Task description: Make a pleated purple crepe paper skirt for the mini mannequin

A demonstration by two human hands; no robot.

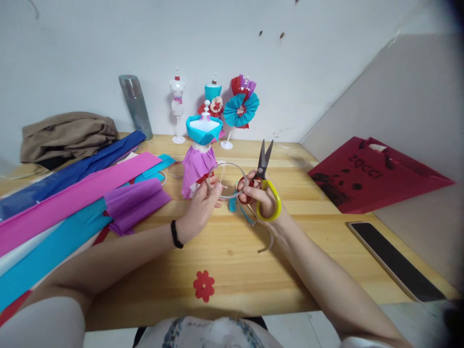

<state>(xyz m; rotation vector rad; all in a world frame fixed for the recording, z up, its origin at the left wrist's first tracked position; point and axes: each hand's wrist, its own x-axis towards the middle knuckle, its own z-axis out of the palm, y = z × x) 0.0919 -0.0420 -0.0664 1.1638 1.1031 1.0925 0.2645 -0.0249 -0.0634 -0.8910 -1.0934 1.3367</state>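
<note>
My left hand (203, 208) pinches the near left side of a thin, narrow roll of tape (229, 197); a pale strip hangs across its opening. My right hand (266, 194) touches the roll's right side with its fingertips. Hooked in that same hand are scissors (261, 169) with yellow and red handles, their dark blades slightly apart and pointing up. Just behind my left hand stands a small dress form (203, 145) in a turquoise collar and purple skirt. Below my right hand, a curled pale strip (270, 241) and turquoise scraps (232, 204) show over the table.
Folded crepe paper (79, 193) in several colours lies left, near brown cloth (68, 135). A flask (136, 106) and more dress forms (177, 108) stand by the wall. A red flower cutout (204, 286) lies in front. Right are a red bag (377, 179) and a phone (393, 261).
</note>
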